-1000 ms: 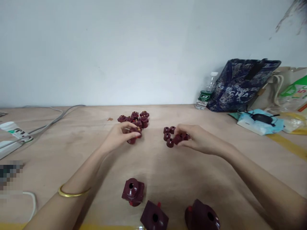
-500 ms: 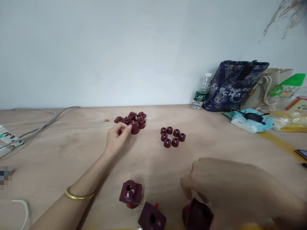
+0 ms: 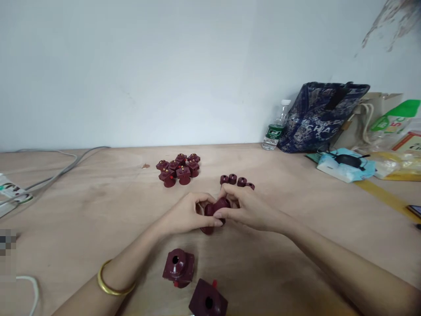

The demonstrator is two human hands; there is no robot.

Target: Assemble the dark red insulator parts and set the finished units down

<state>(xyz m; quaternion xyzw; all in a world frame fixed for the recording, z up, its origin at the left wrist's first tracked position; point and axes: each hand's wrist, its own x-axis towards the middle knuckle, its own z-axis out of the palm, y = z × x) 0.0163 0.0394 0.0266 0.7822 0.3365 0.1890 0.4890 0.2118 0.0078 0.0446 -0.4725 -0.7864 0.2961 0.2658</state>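
Near the middle of the table, my left hand [image 3: 189, 213] grips a maroon square-topped part [image 3: 208, 223] at its side. My right hand [image 3: 245, 208] has thumb and fingers closed round a maroon rounded piece [image 3: 222, 204] at the top of that part. Behind my right hand stand several small maroon caps [image 3: 233, 178], some partly hidden by it. Further back on the left is a group of several maroon parts [image 3: 183, 174] with brass-coloured tops. Two larger maroon parts, one with a domed top [image 3: 178, 267] and one with a dark hole [image 3: 208, 298], lie at the front.
A water bottle [image 3: 274, 130] and a dark blue bag [image 3: 322, 118] stand against the wall at the right. Beside them lies a blue tissue pack [image 3: 345, 166] with a black item on it. Grey cables [image 3: 67, 168] run along the left of the table.
My left hand has left the back group, where one more part now stands, and moved right. My right hand has brought a maroon part from the front right to the middle, where both hands hold it.
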